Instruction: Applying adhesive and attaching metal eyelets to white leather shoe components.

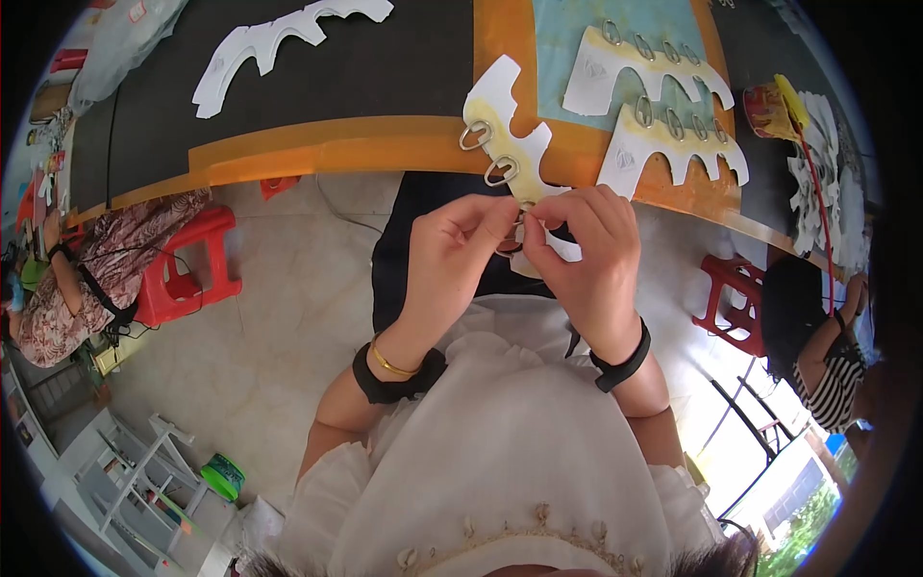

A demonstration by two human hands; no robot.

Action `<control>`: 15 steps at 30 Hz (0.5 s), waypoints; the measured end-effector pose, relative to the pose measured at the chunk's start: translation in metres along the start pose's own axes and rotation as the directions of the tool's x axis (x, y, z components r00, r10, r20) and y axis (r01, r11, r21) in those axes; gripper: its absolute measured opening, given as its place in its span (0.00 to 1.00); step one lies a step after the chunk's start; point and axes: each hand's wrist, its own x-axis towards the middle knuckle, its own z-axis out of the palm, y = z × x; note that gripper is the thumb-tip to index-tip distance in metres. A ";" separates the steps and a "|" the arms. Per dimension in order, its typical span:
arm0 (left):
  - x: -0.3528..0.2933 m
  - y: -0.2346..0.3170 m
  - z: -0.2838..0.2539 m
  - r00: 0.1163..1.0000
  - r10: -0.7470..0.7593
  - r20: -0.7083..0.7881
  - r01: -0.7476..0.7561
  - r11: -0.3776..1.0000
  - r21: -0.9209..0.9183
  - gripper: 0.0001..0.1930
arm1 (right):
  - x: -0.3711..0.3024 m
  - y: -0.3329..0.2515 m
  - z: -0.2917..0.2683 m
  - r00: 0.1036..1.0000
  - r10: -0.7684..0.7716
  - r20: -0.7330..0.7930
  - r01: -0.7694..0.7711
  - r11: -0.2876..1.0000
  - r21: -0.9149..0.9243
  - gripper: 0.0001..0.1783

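Both the left hand (460,229) and right hand (588,240) pinch the white scalloped piece (502,115), which runs toward eleven o'clock from their closed fingers (500,213) over the tabletop (365,144) edge

Both forearms rose from the near edge; the left hand (460,240) and right hand (586,240) met at centre, fingertips pinched together, each wrist banded in black.

Both hands meet at the surface's (385,144) edge: the left hand (452,240) and right hand (586,250) pinch a white scalloped piece (505,125) carrying metal rings (500,171). Two ringed pieces (625,67) lie beyond, red stools (192,269) alongside.
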 end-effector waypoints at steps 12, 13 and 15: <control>-0.002 -0.005 0.000 0.999 0.039 0.000 -0.039 0.999 0.033 0.10 | -0.006 0.003 0.003 0.999 0.026 -0.028 -0.021 0.986 0.166 0.12; -0.003 -0.005 0.000 0.999 0.040 -0.004 -0.040 0.999 0.032 0.10 | -0.006 0.003 0.002 0.998 0.046 -0.052 -0.035 0.981 0.192 0.12; -0.004 -0.004 0.000 0.983 0.182 -0.018 -0.171 0.953 0.248 0.08 | -0.006 0.005 0.001 0.997 0.054 -0.047 -0.043 0.979 0.201 0.12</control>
